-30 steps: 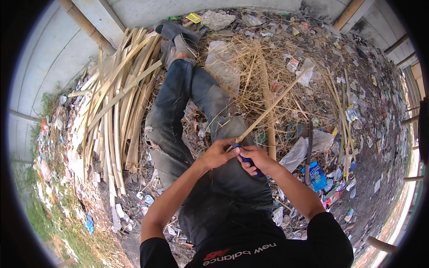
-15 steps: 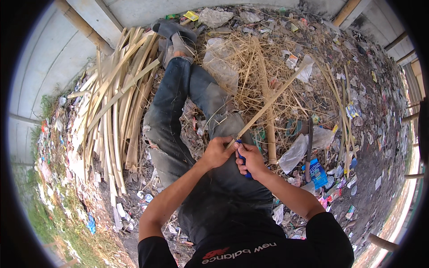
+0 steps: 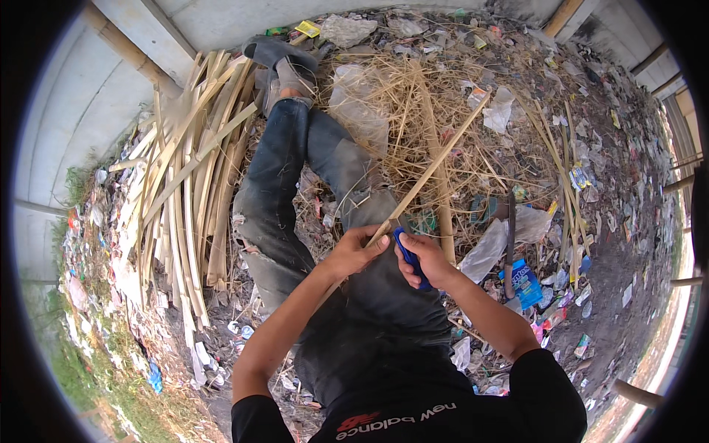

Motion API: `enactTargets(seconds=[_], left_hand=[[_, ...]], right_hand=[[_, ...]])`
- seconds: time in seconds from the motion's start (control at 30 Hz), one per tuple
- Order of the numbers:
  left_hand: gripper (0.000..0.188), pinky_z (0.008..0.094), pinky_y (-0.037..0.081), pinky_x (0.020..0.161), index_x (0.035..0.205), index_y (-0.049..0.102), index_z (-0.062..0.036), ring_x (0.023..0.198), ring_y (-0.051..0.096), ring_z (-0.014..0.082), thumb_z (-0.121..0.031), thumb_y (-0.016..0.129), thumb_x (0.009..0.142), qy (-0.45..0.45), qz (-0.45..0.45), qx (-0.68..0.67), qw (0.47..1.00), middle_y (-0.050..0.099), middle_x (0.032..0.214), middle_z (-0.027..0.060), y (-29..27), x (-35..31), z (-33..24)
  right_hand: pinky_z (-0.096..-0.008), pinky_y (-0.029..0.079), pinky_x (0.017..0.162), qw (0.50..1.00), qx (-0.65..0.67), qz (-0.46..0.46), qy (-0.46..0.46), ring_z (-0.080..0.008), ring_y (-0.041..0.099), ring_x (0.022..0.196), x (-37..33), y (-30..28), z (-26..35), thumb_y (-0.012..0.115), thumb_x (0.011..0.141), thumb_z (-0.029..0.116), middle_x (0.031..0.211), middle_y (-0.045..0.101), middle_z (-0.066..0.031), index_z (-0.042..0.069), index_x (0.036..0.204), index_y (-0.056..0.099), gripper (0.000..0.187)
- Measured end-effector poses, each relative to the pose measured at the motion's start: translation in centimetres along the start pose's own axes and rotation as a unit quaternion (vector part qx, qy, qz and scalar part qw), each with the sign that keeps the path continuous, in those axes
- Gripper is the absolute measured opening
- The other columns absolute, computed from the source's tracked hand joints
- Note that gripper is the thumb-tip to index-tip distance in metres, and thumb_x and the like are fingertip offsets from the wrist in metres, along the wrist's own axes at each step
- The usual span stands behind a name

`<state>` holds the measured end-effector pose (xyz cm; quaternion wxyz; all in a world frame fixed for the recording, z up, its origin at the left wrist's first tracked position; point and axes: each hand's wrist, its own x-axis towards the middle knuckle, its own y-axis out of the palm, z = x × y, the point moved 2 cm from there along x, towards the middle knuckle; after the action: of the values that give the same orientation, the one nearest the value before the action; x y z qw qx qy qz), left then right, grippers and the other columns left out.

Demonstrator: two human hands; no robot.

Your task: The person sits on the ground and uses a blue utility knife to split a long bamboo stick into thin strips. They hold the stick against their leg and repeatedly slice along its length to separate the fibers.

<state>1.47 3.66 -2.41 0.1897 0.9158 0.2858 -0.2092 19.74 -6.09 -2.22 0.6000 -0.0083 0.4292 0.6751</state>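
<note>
My left hand (image 3: 357,253) is closed around a long, thin bamboo strip (image 3: 443,156), which slants from over my lap toward the far right. The strip's near end passes below the hand, along my left forearm. Wrapped in the fingers of my right hand (image 3: 432,264) is a blue-handled utility knife (image 3: 408,251). Its head lies right beside the strip, just past my left thumb; whether the blade touches the strip, I cannot tell. Both hands are over my thigh (image 3: 369,207) in worn dark trousers.
Many split bamboo strips (image 3: 196,177) are heaped at left. Tangled shavings (image 3: 406,103) and a thicker bamboo piece (image 3: 436,162) lie ahead. A dark curved blade-like tool (image 3: 509,236) rests at right beside a blue packet (image 3: 526,284) and a few thin strips (image 3: 569,184). Litter covers the ground before a grey wall (image 3: 229,22).
The bamboo strip has slid toward me through my left hand, its near end now showing past the wrist. My right hand has turned, bringing more of the knife handle into sight.
</note>
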Motion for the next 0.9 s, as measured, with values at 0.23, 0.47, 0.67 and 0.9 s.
enactTargets(seconds=[0.23, 0.47, 0.67, 0.9], left_hand=[[0.078, 0.0221, 0.037, 0.053, 0.157, 0.047, -0.0053, 0.064, 0.052, 0.0038, -0.046, 0.077, 0.097, 0.141, 0.039, 0.095, 0.985, 0.063, 0.084, -0.0026, -1.9, 0.8, 2.5], [0.086, 0.0214, 0.038, 0.056, 0.159, 0.044, -0.0049, 0.068, 0.05, 0.0045, -0.05, 0.079, 0.094, 0.0, 0.063, 0.043, 0.997, 0.069, 0.096, 0.0005, -1.3, -0.5, 0.8], [0.081, 0.0252, 0.039, 0.057, 0.156, 0.049, -0.0051, 0.067, 0.048, 0.0061, -0.052, 0.076, 0.096, -0.019, 0.058, 0.003, 0.998, 0.061, 0.085, -0.002, -0.8, -1.1, 0.4], [0.057, 0.0229, 0.037, 0.054, 0.144, 0.06, -0.0047, 0.066, 0.048, 0.0036, -0.041, 0.073, 0.102, 0.015, 0.024, 0.058, 0.998, 0.068, 0.087, -0.0004, -0.8, -0.4, 1.6]], right_hand=[[-0.0291, 0.039, 0.035, 0.986, -0.078, 0.096, 0.113, -0.0125, 0.047, 0.038, 0.5, 0.2, 1.1, 0.051, 0.112, 0.04, 0.06, 0.051, -0.0044, 0.005, 0.09, 0.056, 0.041], [-0.0276, 0.037, 0.035, 0.984, -0.086, 0.086, 0.127, -0.0086, 0.044, 0.039, 1.8, 0.6, 0.4, 0.05, 0.112, 0.041, 0.061, 0.048, -0.0004, 0.008, 0.088, 0.054, 0.041], [-0.0264, 0.033, 0.035, 0.983, -0.074, 0.076, 0.153, -0.0078, 0.041, 0.039, 1.5, 0.7, 0.7, 0.053, 0.11, 0.042, 0.06, 0.046, 0.0008, 0.009, 0.088, 0.055, 0.04], [-0.0268, 0.033, 0.037, 0.987, -0.076, 0.029, 0.137, -0.0063, 0.039, 0.041, 1.6, 1.0, 0.1, 0.054, 0.11, 0.045, 0.061, 0.045, 0.0022, 0.01, 0.087, 0.055, 0.042]])
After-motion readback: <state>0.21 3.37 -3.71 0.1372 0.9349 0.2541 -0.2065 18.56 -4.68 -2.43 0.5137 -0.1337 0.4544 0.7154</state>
